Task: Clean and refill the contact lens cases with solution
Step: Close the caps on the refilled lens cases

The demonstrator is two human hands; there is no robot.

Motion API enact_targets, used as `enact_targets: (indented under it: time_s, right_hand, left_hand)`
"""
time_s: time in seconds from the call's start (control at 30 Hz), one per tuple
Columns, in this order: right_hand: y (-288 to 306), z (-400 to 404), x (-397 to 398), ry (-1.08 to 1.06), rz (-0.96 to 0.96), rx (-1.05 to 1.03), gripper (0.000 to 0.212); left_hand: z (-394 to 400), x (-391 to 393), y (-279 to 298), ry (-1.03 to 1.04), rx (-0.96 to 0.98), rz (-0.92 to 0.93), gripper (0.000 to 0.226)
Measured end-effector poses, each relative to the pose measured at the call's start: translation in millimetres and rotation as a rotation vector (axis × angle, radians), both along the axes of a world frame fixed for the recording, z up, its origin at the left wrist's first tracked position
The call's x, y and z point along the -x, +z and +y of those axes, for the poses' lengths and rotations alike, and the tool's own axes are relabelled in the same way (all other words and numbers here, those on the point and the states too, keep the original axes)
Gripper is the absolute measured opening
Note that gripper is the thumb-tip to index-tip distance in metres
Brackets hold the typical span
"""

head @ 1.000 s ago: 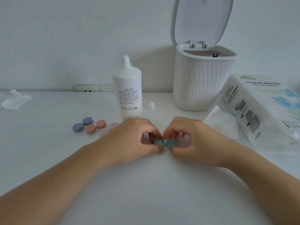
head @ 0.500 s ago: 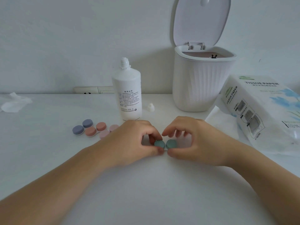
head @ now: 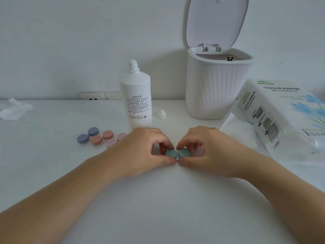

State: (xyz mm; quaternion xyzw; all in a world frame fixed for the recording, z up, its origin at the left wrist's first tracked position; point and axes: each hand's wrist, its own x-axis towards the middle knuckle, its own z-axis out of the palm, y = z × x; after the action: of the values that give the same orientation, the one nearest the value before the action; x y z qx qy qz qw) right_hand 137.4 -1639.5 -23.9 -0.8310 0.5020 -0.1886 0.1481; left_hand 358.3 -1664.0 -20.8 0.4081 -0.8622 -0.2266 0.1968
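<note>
Nearest to me, my two forearms reach in over the white table [head: 158, 208] and meet at its middle. My left hand [head: 140, 152] curls its thumb and fingertips around the left cap of the green lens case [head: 177, 153], pinching it from front and back. My right hand [head: 207, 152] does the same to the right cap, thumb in front and bent fingers behind. The two thumb tips almost touch just in front of the case, which sits low at the table surface between them; I cannot tell whether it rests on the table or is lifted slightly.

A little farther off, to the left of my left hand, three more cases lie close together: a blue-grey lens case [head: 88, 135], an orange lens case [head: 102, 137] beside it, and a pale pink lens case [head: 116, 140], partly hidden by my hand. To the right, a flat tissue sheet [head: 235, 132] lies under the edge of the tissue pack [head: 281, 117], which is tilted on its side.

Behind my hands the white solution bottle [head: 138, 99] stands upright with its nozzle bare, and its small white cap [head: 162, 114] sits on the table just to its right. Right of that stands the ribbed white bin [head: 216, 90] with its lid up. A crumpled tissue [head: 14, 110] lies at the far left edge, and a wall socket [head: 98, 95] shows behind the bottle.
</note>
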Motion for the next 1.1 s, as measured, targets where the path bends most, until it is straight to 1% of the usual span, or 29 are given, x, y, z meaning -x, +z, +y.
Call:
enact_targets:
  time_s: [0.1, 0.17, 0.23, 0.37, 0.47, 0.53, 0.6, 0.67, 0.77, 0.83, 0.9, 0.97, 1.1]
  right_hand:
    - [0, 1, 0, 0.030, -0.017, 0.000, 0.017]
    - [2, 2, 1, 0.038, -0.091, -0.029, 0.013]
    - [5, 2, 5, 0.017, -0.197, -0.060, 0.013]
    - [8, -3, 10, -0.045, -0.335, -0.082, 0.019]
    - [6, -6, 11, -0.093, -0.464, -0.124, 0.013]
    - [4, -10, 13, -0.143, -0.485, -0.094, 0.011]
    - [2, -12, 15, -0.194, -0.425, -0.040, 0.014]
    - [-1, -13, 17, -0.201, -0.308, 0.009, 0.018]
    - [-4, -13, 18, -0.138, -0.164, 0.017, 0.021]
    - [-5, -14, 19, -0.114, -0.098, 0.021, 0.032]
    - [-5, -16, 20, -0.103, -0.038, 0.035, 0.036]
    - [-6, -17, 21, -0.102, -0.010, 0.056, 0.034]
    - [-5, -16, 21, -0.116, -0.021, 0.121, 0.036]
  left_hand:
    - [0, 0, 0, 0.004, -0.008, -0.006, 0.019]
    - [-1, -1, -1, 0.013, -0.021, -0.002, 0.019]
    - [-1, -2, -1, 0.022, -0.032, -0.011, 0.019]
    - [-1, -2, -1, 0.020, -0.043, -0.003, 0.018]
    - [-1, -2, -1, 0.023, -0.049, -0.006, 0.018]
    - [-1, -2, -1, 0.020, -0.048, 0.006, 0.018]
    - [0, -2, -1, 0.018, -0.043, 0.022, 0.018]
    - [1, -2, -2, 0.015, -0.036, 0.030, 0.018]
    - [1, -2, -2, 0.010, -0.031, 0.032, 0.018]
    - [1, -2, -1, 0.005, -0.025, 0.029, 0.018]
    - [1, -1, -1, 0.000, -0.019, 0.027, 0.018]
    - [1, -2, -1, 0.003, -0.019, 0.028, 0.018]
    - [2, -1, -2, 0.005, -0.017, 0.035, 0.019]
